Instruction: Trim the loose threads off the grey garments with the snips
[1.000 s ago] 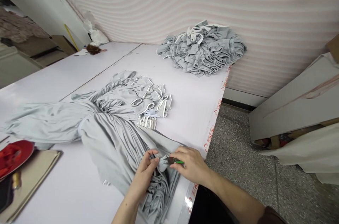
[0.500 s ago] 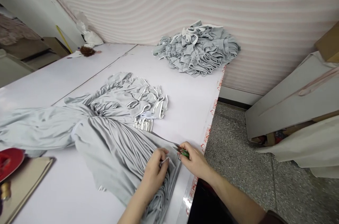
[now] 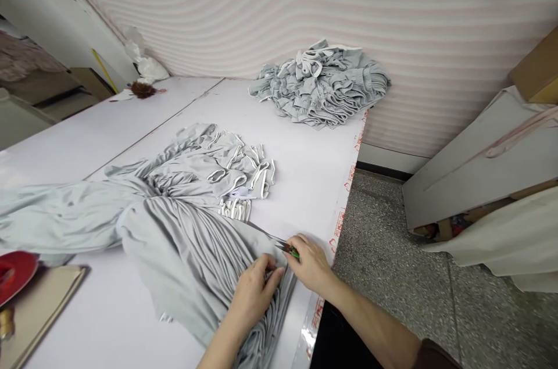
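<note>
A thick stack of light grey garments point(image 3: 187, 241) with many folds lies along the near right part of the table. My left hand point(image 3: 255, 287) rests on its right end, thumb and forefinger closed on the edge of a grey layer. Just right of it, my right hand point(image 3: 309, 261) holds small thread snips point(image 3: 288, 249) with a green handle. Their dark pointed blades face left, over the garment edge. Whether the blades touch a thread is too small to tell. White-trimmed ends point(image 3: 244, 174) of the grey cloth spread out beyond the stack.
A gathered pile of grey clothes point(image 3: 322, 87) sits at the table's far right corner against the striped wall covering. At the left lie a red round object point(image 3: 17, 276) and a beige board point(image 3: 47, 311). The table's right edge point(image 3: 344, 206) drops to a speckled floor.
My right hand with the snips has moved left, closer to my left hand. The left hand's fingers have lowered onto the cloth, and the raised bit of edge no longer shows between them.
</note>
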`<move>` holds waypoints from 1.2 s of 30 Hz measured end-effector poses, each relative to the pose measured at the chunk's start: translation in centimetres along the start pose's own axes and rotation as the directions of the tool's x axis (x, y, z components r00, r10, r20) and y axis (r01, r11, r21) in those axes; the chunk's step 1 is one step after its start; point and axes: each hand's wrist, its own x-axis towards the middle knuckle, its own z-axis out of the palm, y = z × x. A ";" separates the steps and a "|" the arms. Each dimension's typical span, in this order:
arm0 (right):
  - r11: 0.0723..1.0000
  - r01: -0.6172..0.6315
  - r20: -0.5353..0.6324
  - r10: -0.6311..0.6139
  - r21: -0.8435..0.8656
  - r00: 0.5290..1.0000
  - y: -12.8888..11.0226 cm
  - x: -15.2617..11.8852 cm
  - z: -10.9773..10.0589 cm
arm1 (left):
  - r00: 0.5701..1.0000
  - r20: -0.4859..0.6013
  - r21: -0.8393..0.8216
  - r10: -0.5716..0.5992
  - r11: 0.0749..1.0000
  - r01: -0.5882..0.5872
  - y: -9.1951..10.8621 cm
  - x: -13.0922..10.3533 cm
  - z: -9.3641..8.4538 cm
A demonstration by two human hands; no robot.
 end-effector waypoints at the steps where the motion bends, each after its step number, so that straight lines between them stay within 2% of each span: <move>1: 1.000 0.007 -0.006 -0.007 0.014 1.000 0.0 0.1 0.2 | 1.000 0.006 0.015 -0.009 1.000 0.009 0.0 0.1 0.2; 6: 0.987 -0.023 -0.030 0.028 0.157 0.999 0.4 -0.8 -0.5 | 0.999 0.015 0.027 0.041 0.999 -0.041 0.3 0.3 0.5; 8: 0.986 -0.036 -0.045 0.044 0.161 0.998 0.4 -1.1 -0.7 | 0.996 -0.045 -0.018 0.074 0.997 -0.075 0.0 -0.1 0.2; 10: 0.993 -0.038 -0.054 0.044 0.113 0.998 0.2 -1.1 -0.6 | 0.980 -0.152 -0.043 0.125 0.990 -0.133 -0.5 -0.9 0.1; 13: 0.998 -0.027 -0.042 0.030 0.065 0.999 -0.6 -0.8 0.0 | 0.915 -0.332 -0.016 0.227 0.969 -0.246 -1.3 -2.3 0.4; 16: 0.987 0.075 -0.019 -0.073 0.144 0.997 -1.4 -0.9 0.3 | 0.840 -0.437 0.115 0.321 0.946 -0.302 -1.6 -3.3 0.9; 18: 0.972 0.140 -0.001 -0.142 0.188 0.990 -1.8 -1.3 0.2 | 0.806 -0.462 0.218 0.370 0.929 -0.301 -1.7 -3.7 1.1; 20: 0.969 0.150 0.038 -0.160 0.197 0.986 -2.1 -1.9 -0.4 | 0.775 -0.489 0.269 0.400 0.914 -0.303 -1.9 -4.0 1.3; 25: 0.963 0.116 0.159 -0.157 0.244 0.975 -2.2 -3.1 -2.1 | 0.722 -0.550 0.238 0.419 0.908 -0.345 -2.3 -4.6 1.1; 29: 0.955 0.179 0.135 -0.214 0.235 0.967 -2.5 -3.5 -2.4 | 0.704 -0.553 0.247 0.446 0.895 -0.372 -2.1 -4.6 0.8; 32: 0.962 0.173 0.100 -0.198 0.213 0.975 -2.6 -3.4 -2.2 | 0.687 -0.564 0.255 0.458 0.888 -0.383 -2.0 -4.5 0.9; 36: 0.954 0.179 0.111 -0.210 0.242 0.971 -2.5 -3.3 -2.1 | 0.656 -0.588 0.246 0.474 0.877 -0.413 -2.2 -4.5 1.1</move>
